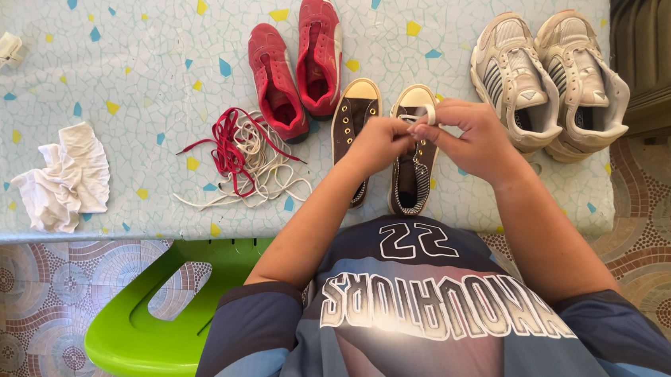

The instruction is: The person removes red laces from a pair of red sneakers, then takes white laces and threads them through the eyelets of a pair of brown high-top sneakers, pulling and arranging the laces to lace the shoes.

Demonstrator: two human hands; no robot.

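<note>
On the mosaic-topped desk (164, 31), a crumpled white cloth (65, 177) lies left of tangled red and white laces (242, 157). Beside a laceless brown canvas shoe (352, 126), the left hand (379, 140) and right hand (471, 135) each pinch, grip closed, a white lace (421, 114) over its matching shoe (413, 167).

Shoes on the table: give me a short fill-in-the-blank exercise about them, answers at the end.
1. Both hands, left hand and right hand, work a white lace on a ____ shoe.
2. The pair of red shoes lies to the ____ of the brown pair.
3. The loose laces are white and ____.
4. The stool is ____.

Answers: brown; left; red; green
</note>
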